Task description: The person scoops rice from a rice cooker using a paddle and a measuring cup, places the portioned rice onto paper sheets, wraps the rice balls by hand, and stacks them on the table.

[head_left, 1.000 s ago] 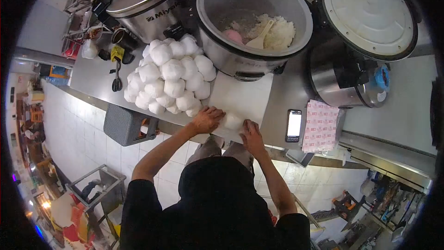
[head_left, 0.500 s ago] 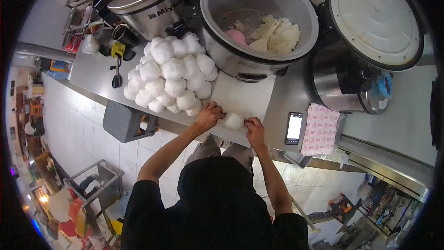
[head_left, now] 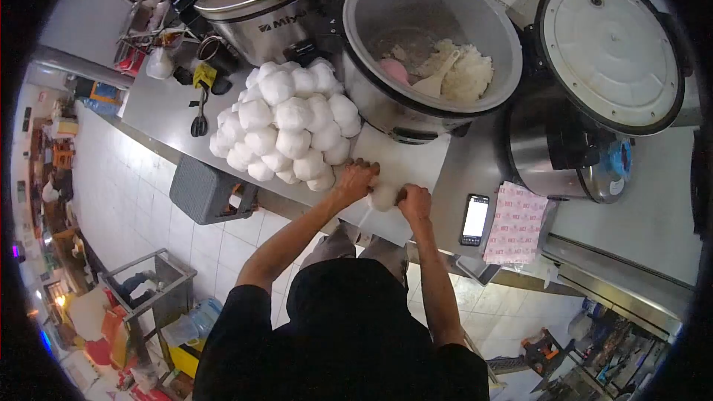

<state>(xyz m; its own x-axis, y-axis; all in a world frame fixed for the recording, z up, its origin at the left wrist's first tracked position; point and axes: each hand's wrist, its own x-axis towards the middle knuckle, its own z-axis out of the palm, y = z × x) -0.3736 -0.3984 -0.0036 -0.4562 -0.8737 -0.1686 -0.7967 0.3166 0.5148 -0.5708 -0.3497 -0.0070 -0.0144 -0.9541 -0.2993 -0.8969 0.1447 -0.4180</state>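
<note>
On the stack of white paper sheets (head_left: 388, 150) at the counter's front edge sits a rounded white packet (head_left: 382, 197), seemingly rice in thin paper. My left hand (head_left: 359, 180) is at its left side, fingers closed on the wrapping paper. At the right side, my right hand (head_left: 414, 203) pinches the paper with bent fingers. A big heap of similar white wrapped balls (head_left: 286, 122) is piled just left of my left hand. Behind the sheets stands an open rice cooker (head_left: 434, 37) with cooked rice (head_left: 469, 74), a white paddle (head_left: 438, 78) and something pink inside.
To the right lie a phone (head_left: 474, 219) and pink printed paper (head_left: 514, 223). A second cooker (head_left: 546, 156) stands behind them, its round lid (head_left: 610, 48) raised. A closed steel cooker (head_left: 275, 7) is at back left, near scissors (head_left: 199, 115). A grey stool (head_left: 204, 189) stands below the counter.
Both hands have come closer in around the packet, folding the paper at its sides. The whole view has shifted slightly, so the counter items appear lower and farther right.
</note>
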